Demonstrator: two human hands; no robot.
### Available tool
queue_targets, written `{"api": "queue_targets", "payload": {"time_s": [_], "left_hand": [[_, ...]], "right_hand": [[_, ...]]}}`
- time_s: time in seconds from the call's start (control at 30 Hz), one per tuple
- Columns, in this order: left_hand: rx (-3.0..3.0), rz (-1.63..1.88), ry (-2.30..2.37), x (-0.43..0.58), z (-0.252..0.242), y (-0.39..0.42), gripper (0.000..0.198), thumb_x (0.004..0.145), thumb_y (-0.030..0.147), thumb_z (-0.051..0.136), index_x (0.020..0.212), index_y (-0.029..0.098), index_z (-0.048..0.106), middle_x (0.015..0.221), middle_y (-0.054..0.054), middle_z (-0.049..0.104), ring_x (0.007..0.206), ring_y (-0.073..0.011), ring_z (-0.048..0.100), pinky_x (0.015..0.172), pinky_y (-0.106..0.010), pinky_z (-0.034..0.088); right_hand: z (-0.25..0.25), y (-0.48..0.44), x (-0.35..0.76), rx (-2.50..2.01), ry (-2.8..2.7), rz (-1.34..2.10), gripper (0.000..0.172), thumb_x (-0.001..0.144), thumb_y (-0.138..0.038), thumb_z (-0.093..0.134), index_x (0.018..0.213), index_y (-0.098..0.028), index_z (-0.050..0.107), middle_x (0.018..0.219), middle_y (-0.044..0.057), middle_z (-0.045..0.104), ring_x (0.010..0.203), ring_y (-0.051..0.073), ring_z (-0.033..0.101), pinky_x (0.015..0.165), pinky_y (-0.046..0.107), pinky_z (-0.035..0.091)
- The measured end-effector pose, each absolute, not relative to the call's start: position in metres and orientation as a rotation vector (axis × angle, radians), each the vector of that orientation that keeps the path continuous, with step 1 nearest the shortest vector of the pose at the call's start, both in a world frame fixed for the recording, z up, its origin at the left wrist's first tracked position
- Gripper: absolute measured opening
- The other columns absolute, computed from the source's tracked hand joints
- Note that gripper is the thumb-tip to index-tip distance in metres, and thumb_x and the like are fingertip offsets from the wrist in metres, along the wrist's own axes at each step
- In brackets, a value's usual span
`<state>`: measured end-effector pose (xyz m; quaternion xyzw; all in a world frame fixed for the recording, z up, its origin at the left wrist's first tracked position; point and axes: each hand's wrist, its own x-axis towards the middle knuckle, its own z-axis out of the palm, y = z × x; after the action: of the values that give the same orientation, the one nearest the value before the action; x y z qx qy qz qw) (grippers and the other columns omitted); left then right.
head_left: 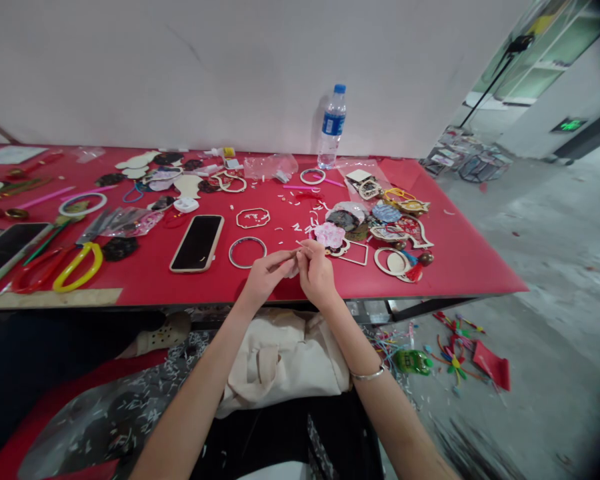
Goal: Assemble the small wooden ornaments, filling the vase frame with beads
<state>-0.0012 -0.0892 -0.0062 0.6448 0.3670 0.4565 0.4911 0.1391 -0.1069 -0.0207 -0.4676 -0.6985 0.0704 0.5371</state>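
My left hand (269, 272) and my right hand (316, 272) meet over the near edge of the red table (460, 260). Both are pinched together on a tiny piece I cannot make out, held between the fingertips. Just beyond them lie a round wooden ring (247, 252), a pink flower cut-out (329, 235) and a wooden frame (355, 253). A black phone (198, 243) lies to the left of my hands. A beige bag (280, 363) rests on my lap under my forearms.
A water bottle (332, 127) stands at the back by the wall. Scissors with yellow and red handles (75, 263) lie at the left with another phone (5, 250). Wooden shapes and tassels (403, 230) crowd the right. Scraps litter the floor (455, 350).
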Motion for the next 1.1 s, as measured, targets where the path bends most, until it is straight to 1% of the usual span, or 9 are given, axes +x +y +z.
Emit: {"api": "queue_targets", "payload": {"time_s": [0.07,0.17,0.3,0.47,0.67,0.83,0.97,1.1], "left_hand": [[1.556,1.115,0.898,-0.0012,-0.0082,-0.0884,0.037,0.080,0.041,0.064,0.104,0.015,0.073,0.102,-0.007,0.074,0.095,-0.0225,0.066,0.085,-0.030,0.050],[1.542,1.130,0.925,-0.0019,-0.0126,-0.0874,0.036,0.082,0.041,0.062,0.106,0.016,0.073,0.101,-0.006,0.074,0.096,-0.0224,0.066,0.086,-0.030,0.050],[1.533,1.143,0.946,-0.0027,-0.0149,-0.0876,0.035,0.082,0.042,0.061,0.104,0.017,0.074,0.092,-0.004,0.074,0.090,-0.0210,0.066,0.083,-0.029,0.050],[1.548,1.127,0.971,-0.0026,-0.0133,-0.0887,0.034,0.083,0.043,0.059,0.098,0.017,0.075,0.081,-0.003,0.073,0.078,-0.0184,0.064,0.078,-0.028,0.050],[1.566,1.127,0.949,-0.0027,-0.0140,-0.0881,0.031,0.084,0.041,0.058,0.097,0.018,0.074,0.083,-0.002,0.072,0.080,-0.0176,0.064,0.079,-0.027,0.049],[1.570,1.106,0.972,-0.0028,-0.0132,-0.0885,0.035,0.084,0.045,0.058,0.099,0.017,0.074,0.092,-0.004,0.074,0.089,-0.0203,0.065,0.084,-0.029,0.049],[1.541,1.113,0.963,-0.0017,-0.0134,-0.0884,0.037,0.083,0.044,0.060,0.104,0.017,0.073,0.095,-0.005,0.074,0.093,-0.0218,0.066,0.087,-0.031,0.050],[1.516,1.176,0.980,-0.0003,-0.0125,-0.0884,0.036,0.081,0.043,0.061,0.103,0.017,0.073,0.101,-0.007,0.074,0.096,-0.0222,0.066,0.087,-0.030,0.050]], "right_hand": [[-0.0207,-0.1072,0.1391,-1.106,-1.660,0.191,0.021,0.098,-0.028,0.033,0.117,-0.021,0.037,0.083,0.005,0.066,0.065,0.015,0.063,0.061,0.026,0.048],[-0.0195,-0.1078,0.1392,-1.075,-1.697,0.178,0.021,0.097,-0.025,0.035,0.118,-0.021,0.036,0.084,0.006,0.065,0.067,0.015,0.062,0.061,0.027,0.048],[-0.0188,-0.1074,0.1390,-1.048,-1.733,0.170,0.024,0.095,-0.022,0.038,0.119,-0.020,0.034,0.079,0.004,0.063,0.062,0.014,0.059,0.060,0.026,0.047],[-0.0205,-0.1060,0.1386,-1.058,-1.734,0.154,0.024,0.095,-0.022,0.038,0.119,-0.021,0.035,0.075,0.002,0.061,0.059,0.013,0.057,0.059,0.025,0.047],[-0.0204,-0.1060,0.1387,-1.083,-1.742,0.142,0.023,0.095,-0.020,0.037,0.118,-0.020,0.035,0.075,0.002,0.061,0.060,0.014,0.057,0.058,0.025,0.046],[-0.0203,-0.1059,0.1385,-1.086,-1.738,0.119,0.023,0.094,-0.020,0.038,0.118,-0.019,0.035,0.075,0.002,0.061,0.058,0.013,0.056,0.058,0.024,0.045],[-0.0203,-0.1054,0.1386,-1.085,-1.736,0.057,0.026,0.092,-0.018,0.039,0.118,-0.020,0.036,0.077,0.003,0.062,0.060,0.014,0.057,0.061,0.026,0.046],[-0.0212,-0.1063,0.1394,-1.098,-1.707,0.060,0.029,0.088,-0.016,0.042,0.116,-0.021,0.039,0.072,-0.001,0.060,0.057,0.013,0.054,0.059,0.025,0.044]]}}
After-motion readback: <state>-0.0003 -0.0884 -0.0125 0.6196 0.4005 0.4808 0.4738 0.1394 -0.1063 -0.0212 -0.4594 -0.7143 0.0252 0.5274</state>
